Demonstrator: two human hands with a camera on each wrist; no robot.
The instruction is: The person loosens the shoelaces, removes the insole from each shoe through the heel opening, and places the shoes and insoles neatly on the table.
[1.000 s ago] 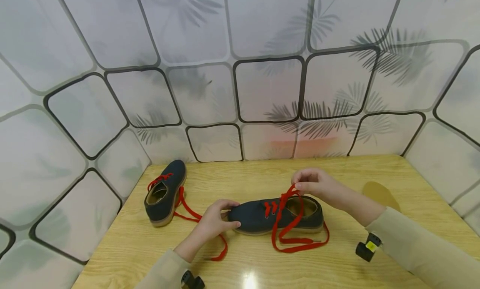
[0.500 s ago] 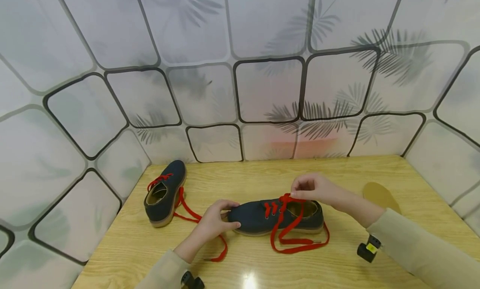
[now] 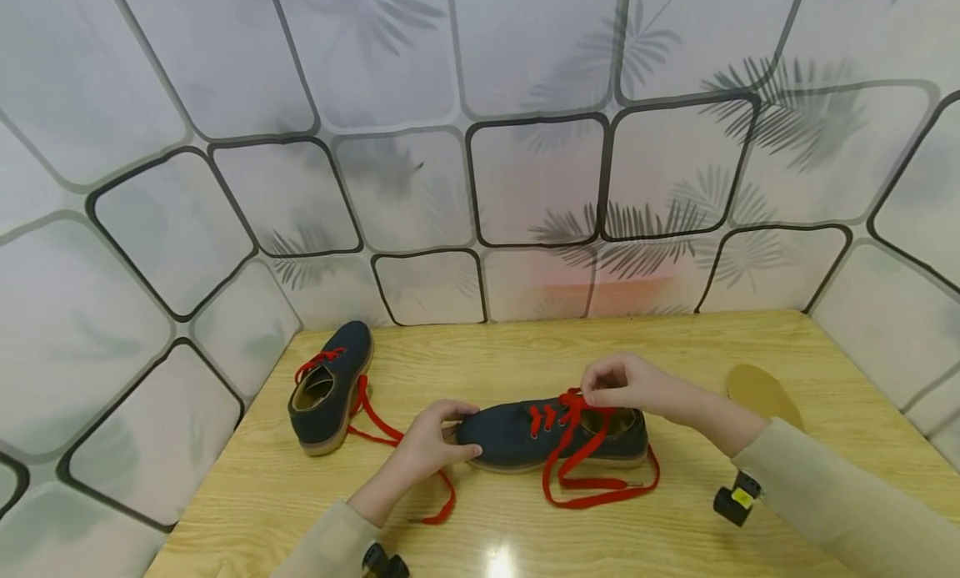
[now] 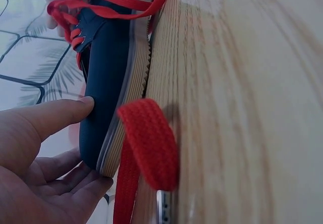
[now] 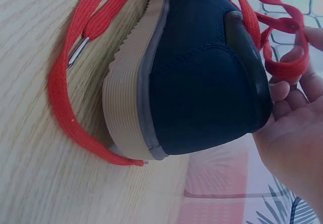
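Note:
A navy shoe with red laces lies sideways in the middle of the table, toe to the left. My left hand grips its toe, thumb on the near side; the left wrist view shows the thumb pressing the upper and the fingers around the tip. Over the shoe's opening, my right hand pinches the red shoelace near the top eyelets. A lace loop hangs at those fingers in the right wrist view. The lace's loose end trails onto the table in front.
Another navy shoe with red laces stands at the far left. A separate red lace stretch runs from near it, behind my left wrist. A tan oval piece lies at the right, and a patterned wall rises behind the table.
My right hand has come down slightly toward the shoe, still holding the lace, and the raised part of the lace has dropped lower over the opening. My left hand stays on the toe.

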